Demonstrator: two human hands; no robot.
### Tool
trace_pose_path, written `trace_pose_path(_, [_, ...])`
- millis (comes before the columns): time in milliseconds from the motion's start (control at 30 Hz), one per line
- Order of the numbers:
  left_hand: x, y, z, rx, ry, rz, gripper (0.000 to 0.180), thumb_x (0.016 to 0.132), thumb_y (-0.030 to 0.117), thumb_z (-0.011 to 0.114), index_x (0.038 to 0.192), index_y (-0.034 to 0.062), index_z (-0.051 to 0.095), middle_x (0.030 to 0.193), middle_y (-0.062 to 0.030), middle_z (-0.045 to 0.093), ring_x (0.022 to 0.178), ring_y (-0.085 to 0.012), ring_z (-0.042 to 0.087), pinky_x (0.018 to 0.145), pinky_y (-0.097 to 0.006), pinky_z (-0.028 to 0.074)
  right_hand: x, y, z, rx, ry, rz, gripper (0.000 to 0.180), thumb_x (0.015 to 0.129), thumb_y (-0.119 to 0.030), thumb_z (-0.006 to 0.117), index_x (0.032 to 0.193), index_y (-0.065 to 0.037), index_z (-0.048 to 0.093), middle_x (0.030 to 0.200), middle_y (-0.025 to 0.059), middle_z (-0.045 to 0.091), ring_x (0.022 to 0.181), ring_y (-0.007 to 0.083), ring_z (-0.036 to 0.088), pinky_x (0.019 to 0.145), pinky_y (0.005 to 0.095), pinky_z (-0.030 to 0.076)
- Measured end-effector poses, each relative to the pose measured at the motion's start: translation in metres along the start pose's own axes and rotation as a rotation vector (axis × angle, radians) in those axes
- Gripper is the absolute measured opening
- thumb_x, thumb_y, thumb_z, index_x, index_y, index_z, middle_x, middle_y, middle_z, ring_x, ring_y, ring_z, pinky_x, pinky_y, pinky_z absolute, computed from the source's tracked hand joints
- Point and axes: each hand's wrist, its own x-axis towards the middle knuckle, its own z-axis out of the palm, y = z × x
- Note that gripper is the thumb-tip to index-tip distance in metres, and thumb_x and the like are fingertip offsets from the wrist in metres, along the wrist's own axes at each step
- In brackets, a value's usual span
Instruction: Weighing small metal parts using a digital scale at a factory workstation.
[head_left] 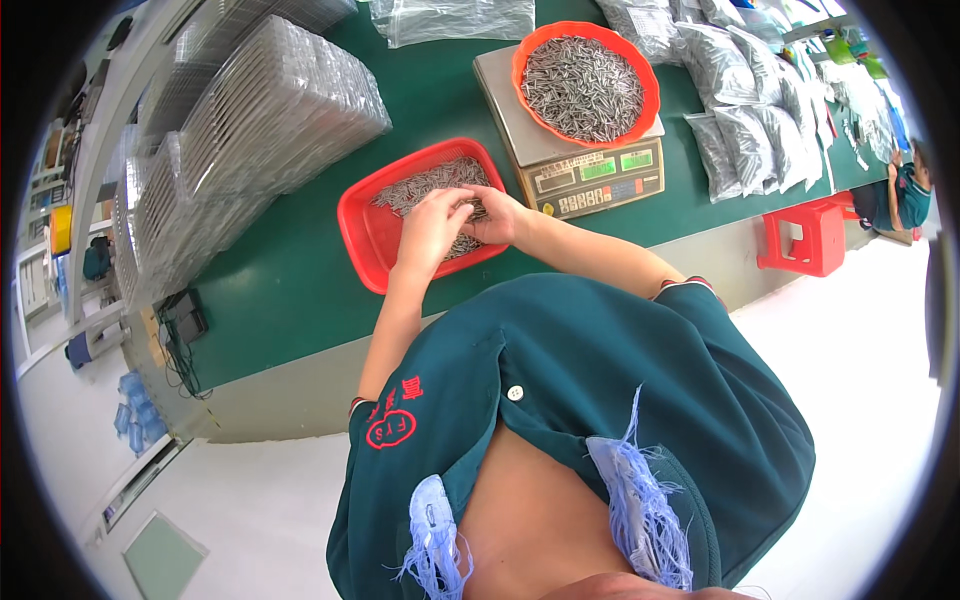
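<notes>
A red plastic basket (372, 222) stands in front of me with a heap of small silvery metal pins (425, 182) in it. Over the basket, my left hand (434, 225) and my right hand (496, 214) meet with curled fingers. Several pins show between the palms, against my right hand's fingers. The left fingertips press in toward the right hand, and what they grip is hidden. Just to the right is a digital scale (590, 180) with lit green displays. On its plate sits an orange-red round bowl (650, 90) full of similar metal pins (583, 88).
Stacked clear plastic trays (270, 110) rise at the left of the green table (270, 300). Clear bags (460, 22) lie at the back. Filled bags (745, 140) pile up on the right. A red stool (806, 240) and another person (905, 190) are farther right.
</notes>
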Motion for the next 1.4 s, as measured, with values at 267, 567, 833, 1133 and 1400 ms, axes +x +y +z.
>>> trace_pose_path(267, [0.012, -0.034, 0.004, -0.77, 0.293, -0.083, 0.022, 0.094, 0.012, 0.051, 0.109, 0.0009, 0.062, 0.093, -0.0069, 0.068, 0.082, -0.0103, 0.064, 0.072, -0.025, 0.051, -0.034, -0.018, 0.022, 0.114, -0.042, 0.059, 0.025, 0.097, -0.021, 0.046, 0.109, -0.001, 0.051, 0.104, 0.0123, 0.056, 0.1, 0.0245, 0.059, 0.09, 0.0411, 0.052])
trace_pose_path(567, [-0.014, -0.09, 0.034, 0.192, -0.003, -0.239, 0.045, 0.082, 0.032, 0.062, 0.12, 0.0096, 0.057, 0.112, -0.0166, 0.06, 0.102, -0.0323, 0.059, 0.085, -0.041, 0.048, -0.129, -0.129, 0.029, -0.264, -0.106, -0.968, 0.028, 0.098, -0.018, 0.04, 0.107, 0.003, 0.057, 0.106, 0.0105, 0.06, 0.099, 0.0195, 0.059, 0.088, 0.0332, 0.052])
trace_pose_path(833, [-0.011, -0.07, 0.06, 0.429, -0.182, -0.282, 0.072, 0.072, 0.037, 0.07, 0.135, 0.0217, 0.039, 0.115, -0.019, 0.05, 0.102, -0.0401, 0.057, 0.084, -0.047, 0.049, -0.14, -0.175, 0.026, -0.683, 0.209, -1.225, 0.056, 0.097, -0.038, 0.043, 0.128, 0.008, 0.046, 0.133, 0.0168, 0.048, 0.126, 0.0219, 0.042, 0.108, 0.0304, 0.027])
trace_pose_path(1133, [0.016, -0.092, 0.081, 0.33, -0.247, -0.052, 0.036, 0.073, 0.024, 0.066, 0.107, 0.0147, 0.059, 0.095, -0.0161, 0.06, 0.087, -0.0363, 0.062, 0.075, -0.046, 0.05, -0.109, -0.084, 0.029, -0.806, -0.076, -0.721, 0.05, 0.096, -0.04, 0.044, 0.124, 0.001, 0.052, 0.122, 0.0109, 0.057, 0.114, 0.0189, 0.053, 0.099, 0.0348, 0.039])
trace_pose_path(1400, [0.02, -0.108, 0.034, -0.467, -0.266, -0.451, 0.019, 0.086, 0.013, 0.061, 0.101, 0.0016, 0.061, 0.086, -0.0046, 0.062, 0.074, -0.0131, 0.061, 0.061, -0.028, 0.055, -0.048, -0.014, -0.015, -0.556, -0.057, -0.1, 0.062, 0.097, -0.043, 0.041, 0.138, 0.003, 0.033, 0.141, 0.0185, 0.037, 0.133, 0.0281, 0.033, 0.109, 0.0414, 0.029])
